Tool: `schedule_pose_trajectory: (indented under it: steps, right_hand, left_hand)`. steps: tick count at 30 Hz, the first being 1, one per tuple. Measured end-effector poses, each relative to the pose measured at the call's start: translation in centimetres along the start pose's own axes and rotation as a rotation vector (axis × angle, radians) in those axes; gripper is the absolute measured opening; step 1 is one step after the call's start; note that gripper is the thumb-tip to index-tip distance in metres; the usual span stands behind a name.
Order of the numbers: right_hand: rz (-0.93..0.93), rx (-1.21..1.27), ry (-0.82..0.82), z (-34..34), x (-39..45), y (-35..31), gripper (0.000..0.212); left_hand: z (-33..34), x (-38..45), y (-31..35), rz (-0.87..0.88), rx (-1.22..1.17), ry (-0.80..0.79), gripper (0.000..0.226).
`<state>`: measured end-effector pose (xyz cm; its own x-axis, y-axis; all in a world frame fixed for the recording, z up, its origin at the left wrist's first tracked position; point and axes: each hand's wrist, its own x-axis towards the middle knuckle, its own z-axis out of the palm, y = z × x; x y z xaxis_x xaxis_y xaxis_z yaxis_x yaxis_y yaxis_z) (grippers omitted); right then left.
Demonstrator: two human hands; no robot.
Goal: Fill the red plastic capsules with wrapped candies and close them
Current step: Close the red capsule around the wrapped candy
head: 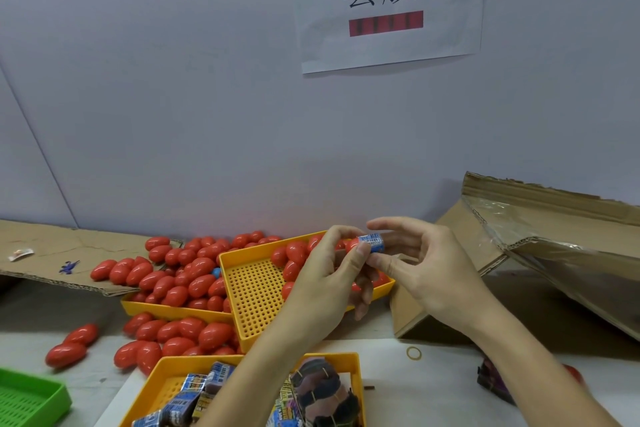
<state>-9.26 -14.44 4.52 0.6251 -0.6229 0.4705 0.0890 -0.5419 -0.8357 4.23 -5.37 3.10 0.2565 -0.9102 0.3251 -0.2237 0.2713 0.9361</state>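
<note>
Blue-wrapped candy point(371, 242) being pinched from both sides, up above the perforated yellow tray point(254, 291). Left hand point(329, 282) curling fingers round a red capsule point(352, 245), thumb tip pressing against the candy's near end; only a sliver of red showing between the fingers. Right hand point(420, 270) gripping the candy's far end between thumb below and forefinger above, remaining fingers arching loosely, holding nothing else. Whether the candy is sitting partly inside the capsule: cannot tell, fingers covering the join.

Lying in the tray's far half, several more red capsules point(292, 255), partly hidden behind the left hand. Left of the tray, a second yellow tray point(173, 311) heaping with closed capsules point(180, 274), one blue piece point(216, 272) peeking out among them. More capsules spilling on the table in front of that heap point(180, 333), two lying well left of the tray point(71, 347).

Nearer than the tray, a third yellow tray point(353, 362) holding wrapped candy packs point(194, 392) and banded dark bundles point(322, 388). Green tray point(31, 399) sitting far left of it. Rubber band point(414, 353) lying right of the tray on white surface. Torn cardboard box point(540, 253) leaning right of the tray, clear film across it. Flattened cardboard point(69, 253) lying left behind the heap. Paper sign point(388, 7) hanging on the wall above.
</note>
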Motion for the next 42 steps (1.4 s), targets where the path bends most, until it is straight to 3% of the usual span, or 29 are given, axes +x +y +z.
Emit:
schedule_pose_trajectory:
  steps: [16,21,26,32,42]
  right_hand:
    - [0.084,0.081,0.028,-0.8,0.1,0.2,0.039]
    - [0.215,0.16,0.092,-0.2,0.4,0.5,0.024]
    - [0.329,0.354,0.051,0.0,0.5,0.6,0.029]
    - [0.316,0.404,0.034,0.0,0.5,0.8,0.024]
    - [0.266,0.282,0.004,-0.2,0.5,0.8,0.038]
  left_hand:
    - [0.0,0.1,-0.2,0.064,0.181,0.059,0.03]
    - [0.1,0.0,-0.3,0.057,0.255,0.053,0.031]
    - [0.3,-0.1,-0.2,0.068,0.292,0.074,0.033]
    - [0.2,-0.1,-0.3,0.065,0.345,0.102,0.038]
    - [0.1,-0.1,-0.3,0.065,0.381,0.119,0.041]
